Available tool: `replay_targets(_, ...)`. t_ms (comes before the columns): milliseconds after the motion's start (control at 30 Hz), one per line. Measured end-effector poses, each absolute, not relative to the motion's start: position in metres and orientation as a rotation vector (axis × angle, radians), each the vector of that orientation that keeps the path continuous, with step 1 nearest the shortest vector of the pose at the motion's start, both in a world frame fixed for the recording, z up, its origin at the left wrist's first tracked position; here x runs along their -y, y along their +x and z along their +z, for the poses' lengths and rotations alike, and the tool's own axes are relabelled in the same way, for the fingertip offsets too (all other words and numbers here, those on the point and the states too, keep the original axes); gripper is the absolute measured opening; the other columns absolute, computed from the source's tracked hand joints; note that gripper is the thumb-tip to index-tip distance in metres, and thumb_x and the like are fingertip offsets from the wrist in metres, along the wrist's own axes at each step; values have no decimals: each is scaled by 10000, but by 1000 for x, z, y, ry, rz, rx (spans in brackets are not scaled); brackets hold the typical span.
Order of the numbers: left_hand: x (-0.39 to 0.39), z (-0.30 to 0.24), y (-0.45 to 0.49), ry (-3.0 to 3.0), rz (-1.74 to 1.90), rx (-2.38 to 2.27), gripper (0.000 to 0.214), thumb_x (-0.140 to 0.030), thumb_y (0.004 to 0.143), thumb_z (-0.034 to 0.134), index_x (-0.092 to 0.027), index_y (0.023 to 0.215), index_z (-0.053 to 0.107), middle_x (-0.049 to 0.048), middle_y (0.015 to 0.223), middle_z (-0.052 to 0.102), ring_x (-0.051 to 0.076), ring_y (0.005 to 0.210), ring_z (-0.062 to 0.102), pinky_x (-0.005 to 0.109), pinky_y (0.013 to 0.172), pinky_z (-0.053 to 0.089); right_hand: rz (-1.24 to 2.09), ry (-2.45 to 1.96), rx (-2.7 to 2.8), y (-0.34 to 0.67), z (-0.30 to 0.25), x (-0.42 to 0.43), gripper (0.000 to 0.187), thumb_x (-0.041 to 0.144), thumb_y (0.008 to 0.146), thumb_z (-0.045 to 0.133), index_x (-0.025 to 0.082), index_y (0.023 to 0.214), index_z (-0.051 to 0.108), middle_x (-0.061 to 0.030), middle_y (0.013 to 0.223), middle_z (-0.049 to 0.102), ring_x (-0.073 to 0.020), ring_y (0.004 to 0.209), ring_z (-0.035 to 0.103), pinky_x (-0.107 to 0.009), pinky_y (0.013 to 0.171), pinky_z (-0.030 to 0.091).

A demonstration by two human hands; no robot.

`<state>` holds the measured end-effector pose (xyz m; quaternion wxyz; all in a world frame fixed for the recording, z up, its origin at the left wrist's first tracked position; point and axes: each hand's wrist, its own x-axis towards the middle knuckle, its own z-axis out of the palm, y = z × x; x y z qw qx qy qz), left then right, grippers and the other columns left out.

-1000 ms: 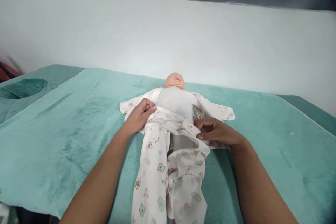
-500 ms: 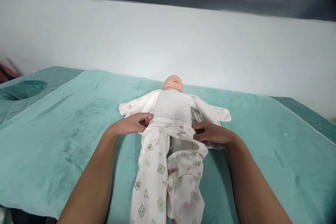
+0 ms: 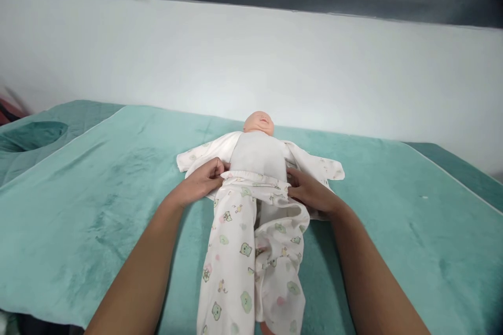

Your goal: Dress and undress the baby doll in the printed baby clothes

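A baby doll lies on its back, head toward the wall, with a grey-white cloth torso. Its arms are in the sleeves of a white printed shirt that is spread open beneath it. White pants with green animal prints cover its legs, the waistband lying across the belly. At the waistband's left end, my left hand is closed on the edge with curled fingers. My right hand is at the waistband's other end, its fingertips partly hidden behind the fabric. Lower down, part of the doll's foot shows under one pant leg.
A green plush cover spreads under the doll. Behind it rises a white wall with a dark band on top. A round hollow is in the cover at far left, near a red item.
Both hands have moved slightly up toward the doll's chest, and the waistband has risen a little with them. More of the foot shows at the bottom.
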<state>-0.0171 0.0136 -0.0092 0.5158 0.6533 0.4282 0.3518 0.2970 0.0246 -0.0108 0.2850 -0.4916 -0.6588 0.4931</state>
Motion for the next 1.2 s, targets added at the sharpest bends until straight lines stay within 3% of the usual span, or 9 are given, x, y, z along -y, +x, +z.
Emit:
replay_targets(167, -17, -15, -8, 1521, 978, -1086, 192, -242, 815, 567, -208, 770, 383, -14, 903, 564, 104, 715, 483, 220, 591, 359, 1366, -1198, 1882, 292, -6, -27, 348, 198, 765, 570, 214, 1097, 674, -2, 754, 671, -207, 763, 623, -339, 756, 517)
replay_targets(267, -21, -20, -4, 1483, 1078, -1062, 181, -178, 800, 540, -208, 753, 368, -35, 807, 523, 93, 660, 436, 214, 561, 328, 1348, -1177, 1896, 288, -4, -28, 369, 204, 782, 534, 208, 1122, 678, -12, 873, 696, -229, 864, 631, -348, 810, 506)
replay_targets(400, -24, -25, -1, 1446, 1151, -1024, 158, -103, 773, 497, -204, 749, 377, -54, 712, 439, 82, 610, 373, 207, 535, 293, 1232, -1198, 1956, 287, -8, -30, 310, 246, 793, 538, 208, 1048, 709, -24, 906, 702, -245, 899, 625, -342, 793, 502)
replay_targets(533, -27, -24, 1, 1406, 1205, -1005, 185, -53, 722, 493, -201, 745, 384, -55, 706, 432, 75, 597, 359, 201, 532, 288, 1050, -1284, 2038, 291, -13, -33, 225, 288, 791, 538, 200, 894, 717, -18, 791, 682, -218, 778, 601, -316, 706, 478)
replay_targets(833, -26, -17, 7, 1285, 1271, -1040, 205, -44, 652, 530, -194, 703, 399, -55, 685, 480, 67, 550, 377, 193, 516, 300, 619, -1480, 2272, 293, -12, -34, 170, 287, 764, 507, 183, 660, 593, 29, 564, 501, -115, 566, 409, -256, 556, 308)
replay_targets(967, -25, -17, 8, 1212, 1329, -1033, 186, -66, 644, 543, -194, 708, 425, -39, 743, 551, 79, 584, 444, 197, 527, 330, 434, -1468, 2263, 295, -13, -34, 307, 355, 821, 482, 178, 571, 459, 8, 548, 444, -121, 570, 360, -280, 562, 256)
replay_targets(1200, -26, -19, 3, 1259, 1312, -1004, 110, -133, 727, 571, -193, 745, 481, -41, 724, 504, 85, 619, 432, 194, 537, 326, 674, -1333, 2163, 297, -21, -35, 468, 498, 913, 411, 186, 568, 367, 1, 612, 418, -135, 618, 392, -272, 572, 293)
